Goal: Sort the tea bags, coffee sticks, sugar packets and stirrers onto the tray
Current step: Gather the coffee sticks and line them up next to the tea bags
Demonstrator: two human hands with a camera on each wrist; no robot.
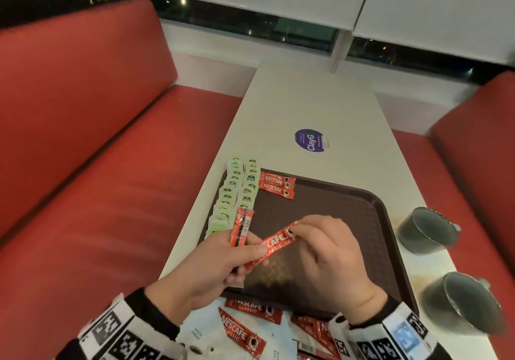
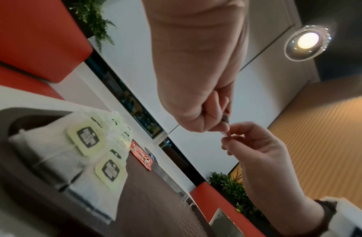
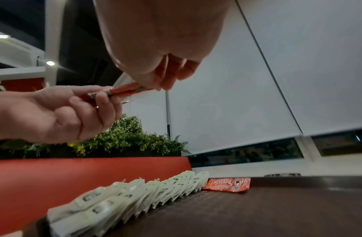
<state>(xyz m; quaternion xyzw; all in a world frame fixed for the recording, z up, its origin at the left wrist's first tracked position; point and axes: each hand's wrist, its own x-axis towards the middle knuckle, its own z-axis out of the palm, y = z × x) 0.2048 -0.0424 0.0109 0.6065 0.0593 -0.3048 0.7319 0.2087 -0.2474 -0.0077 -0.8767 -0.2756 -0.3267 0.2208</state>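
Note:
A dark brown tray point(image 1: 334, 206) lies on the white table. Two rows of green tea bags point(image 1: 237, 192) run down its left side, and two red coffee sticks point(image 1: 277, 184) lie at its far left. Above the tray my left hand point(image 1: 223, 259) grips a few red coffee sticks point(image 1: 242, 227). My right hand point(image 1: 326, 248) pinches the far end of one stick point(image 1: 276, 244) that my left thumb still holds. In the right wrist view the stick point(image 3: 127, 91) spans both hands above the tea bags point(image 3: 155, 189). The left wrist view shows the tea bags point(image 2: 88, 144) close up.
More coffee sticks point(image 1: 242, 334) and white sugar packets point(image 1: 200, 334) lie loose on the table between my wrists. Two dark mugs point(image 1: 429, 230) point(image 1: 465, 304) stand right of the tray. Red bench seats point(image 1: 97, 164) flank the table; a round purple sticker point(image 1: 310, 140) lies beyond the tray.

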